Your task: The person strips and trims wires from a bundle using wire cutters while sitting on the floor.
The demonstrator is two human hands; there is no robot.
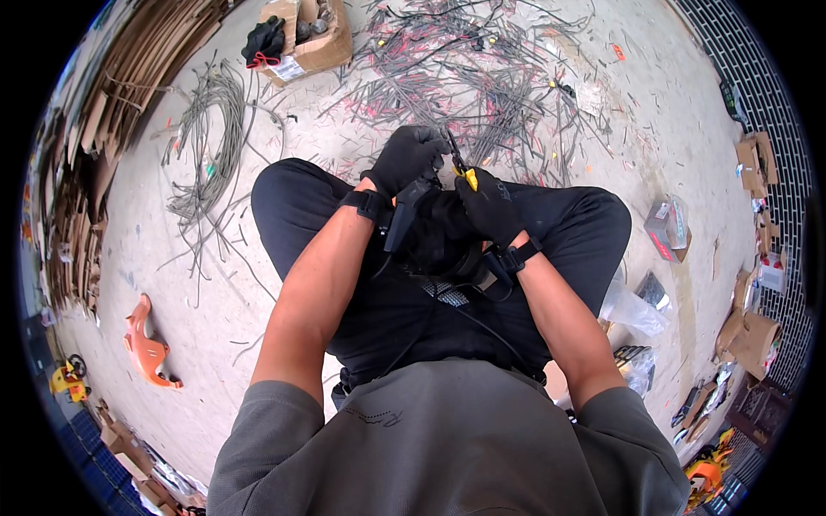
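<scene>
Both my hands wear black gloves and meet above my crossed legs. My right hand (489, 209) is wrapped round yellow-handled pliers (470, 177), whose dark jaws point away from me and slightly left. Beside those jaws, my left hand (408, 160) is closed, its fingertips pinched together. What it pinches is too small and dark to make out. A black strapped device (406, 215) sits at my left wrist, and a black band (520, 254) circles my right.
Cut cable pieces (482, 95) lie scattered ahead of me. A cable coil (206, 146) is at the left, near stacked cardboard (120, 86). An open carton (314, 43) holds dark gloves. An orange plastic part (148, 344) lies left; a small box (667, 228) stands right.
</scene>
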